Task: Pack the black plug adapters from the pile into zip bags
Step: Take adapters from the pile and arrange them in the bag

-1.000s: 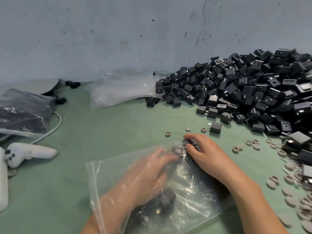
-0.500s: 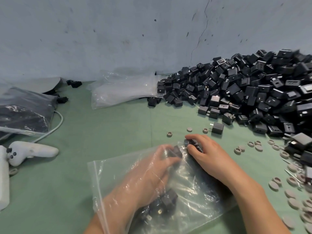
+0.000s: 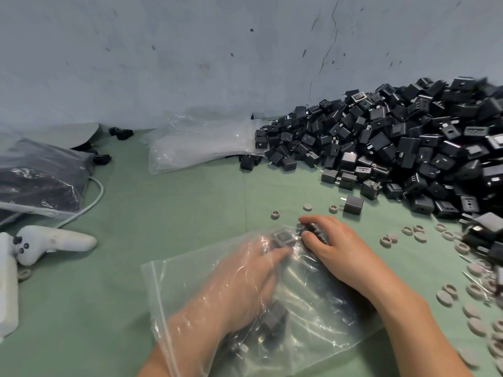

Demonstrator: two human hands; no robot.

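Note:
A clear zip bag (image 3: 321,319) lies on the green table in front of me. My left hand (image 3: 242,278) is inside it, fingers reaching toward a black plug adapter (image 3: 283,238) at the bag's far corner. My right hand (image 3: 334,246) rests on the bag from outside, its thumb and fingers curled round another black adapter (image 3: 313,230) through the plastic. Another adapter or two (image 3: 273,319) lie inside the bag under my left wrist. The big pile of black adapters (image 3: 402,148) fills the right rear of the table.
Empty clear bags (image 3: 198,145) lie at the back centre. A filled bag (image 3: 38,178) sits at the left, with a white cable and a white controller (image 3: 51,243) near it. A single adapter (image 3: 353,204) and several grey rings (image 3: 446,295) are scattered to the right.
Both hands stay at the bag's far corner. The adapter inside shows its face more plainly, with my left fingers shifted just below it. The view has drifted slightly.

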